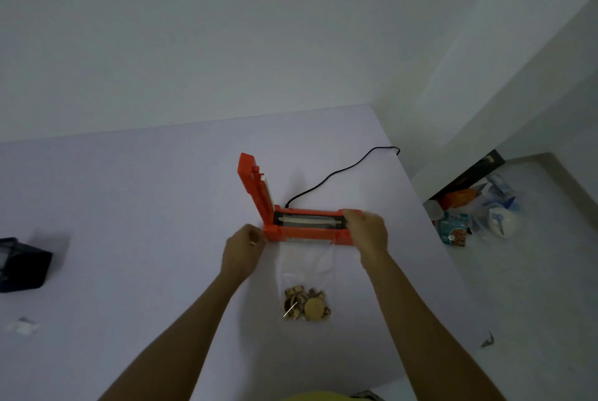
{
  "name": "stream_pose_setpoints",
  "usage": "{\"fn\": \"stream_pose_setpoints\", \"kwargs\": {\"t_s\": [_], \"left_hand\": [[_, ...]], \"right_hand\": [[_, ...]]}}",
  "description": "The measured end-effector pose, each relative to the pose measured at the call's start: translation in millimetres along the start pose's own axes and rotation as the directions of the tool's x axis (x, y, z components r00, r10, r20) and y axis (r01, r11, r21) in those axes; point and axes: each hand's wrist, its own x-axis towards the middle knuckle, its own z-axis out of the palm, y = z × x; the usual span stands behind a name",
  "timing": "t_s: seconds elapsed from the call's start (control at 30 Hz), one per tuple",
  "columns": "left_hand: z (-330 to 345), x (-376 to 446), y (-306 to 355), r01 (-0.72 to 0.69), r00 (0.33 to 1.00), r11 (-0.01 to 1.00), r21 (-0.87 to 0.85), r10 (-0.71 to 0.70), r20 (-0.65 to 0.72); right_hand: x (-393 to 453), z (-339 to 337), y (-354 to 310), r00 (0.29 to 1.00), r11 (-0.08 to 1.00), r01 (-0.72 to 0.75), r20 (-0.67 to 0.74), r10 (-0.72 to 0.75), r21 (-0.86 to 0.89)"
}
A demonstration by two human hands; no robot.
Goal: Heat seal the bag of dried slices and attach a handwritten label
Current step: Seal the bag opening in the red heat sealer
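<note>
A pale counter (129,206) carries an orange sealer (304,232) near its right edge, a clear bag (305,271), and a dark box (22,264) at its left edge.

A pale lavender table (136,206) fills the lower frame, its far edge set against a plain white wall (226,28). A second white wall (504,54) meets it at a corner on the right. Beyond the table's right edge lies a light floor (543,303) with a pale skirting strip. Against the right wall sits a heap of packets and bags (475,209) beside a dark flat board (469,179). Lighting is dim and even.
</note>
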Motion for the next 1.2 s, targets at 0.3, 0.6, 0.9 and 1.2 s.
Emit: {"fn": "stream_pose_setpoints", "kwargs": {"t_s": [0.3,0.6,0.9,1.2], "left_hand": [[-19.3,40.5,18.4,-0.237,0.934,0.971,-0.001,0.229,0.275],[-17.8,42.2,19.2,-0.245,0.941,0.97,-0.001,0.238,0.241],[-19.0,41.0,19.7,-0.249,0.937,0.968,0.005,0.24,0.255],[-19.9,40.0,19.3,-0.246,0.94,0.969,0.02,0.234,0.248]], "right_hand": [[7.2,12.5,65.0,0.903,0.951,-0.254,0.396,0.168,0.175],[5.9,14.9,52.7,0.965,0.981,-0.089,0.259,0.043,0.17],[0.2,19.7,43.9,0.987,0.988,0.015,0.156,-0.039,0.151],[-10.2,20.1,37.0,0.987,0.985,0.099,0.115,-0.116,0.138]]}}
